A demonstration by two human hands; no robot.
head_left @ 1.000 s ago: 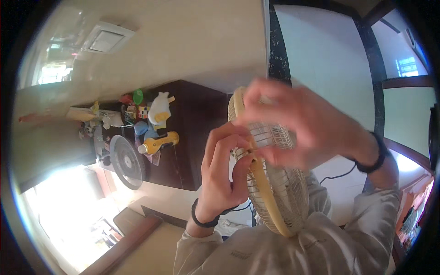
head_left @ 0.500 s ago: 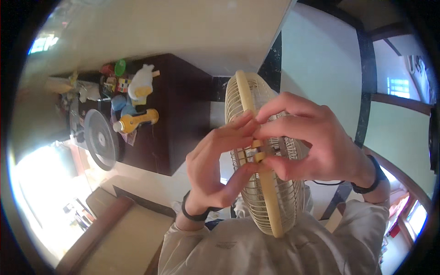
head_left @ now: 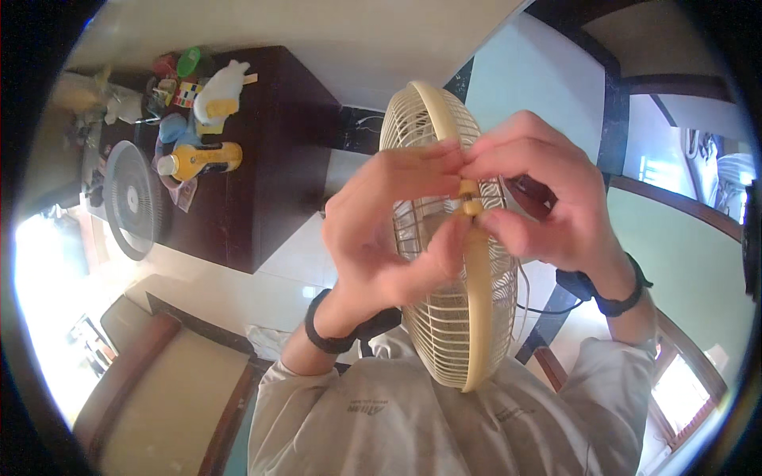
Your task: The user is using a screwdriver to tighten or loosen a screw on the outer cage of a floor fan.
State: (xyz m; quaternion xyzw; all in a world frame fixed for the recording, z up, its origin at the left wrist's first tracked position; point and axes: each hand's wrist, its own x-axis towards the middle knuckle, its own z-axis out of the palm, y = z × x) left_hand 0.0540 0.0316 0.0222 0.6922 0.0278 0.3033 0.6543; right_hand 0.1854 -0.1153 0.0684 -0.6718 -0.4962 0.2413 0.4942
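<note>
A cream-coloured wire fan cage (head_left: 456, 333) is held up close in front of me, seen almost edge-on, with its thick rim running top to bottom. My left hand (head_left: 389, 230) grips it from the left, thumb and fingers pinched on a small cream clip (head_left: 468, 198) on the rim. My right hand (head_left: 548, 206) pinches the same clip from the right, so the fingertips of both hands meet there. Each wrist wears a black band, and grey sleeves fill the lower edge.
A dark wooden cabinet (head_left: 270, 159) at upper left carries toys and a yellow bottle (head_left: 198, 160). A grey fan (head_left: 131, 198) stands beside it. A wooden seat (head_left: 159, 397) is at lower left. A black cable (head_left: 548, 305) hangs behind the cage; windows lie to the right.
My right hand came down off the top of the cage onto the rim. Both hands have drawn together and now pinch the clip. The view has swung slightly.
</note>
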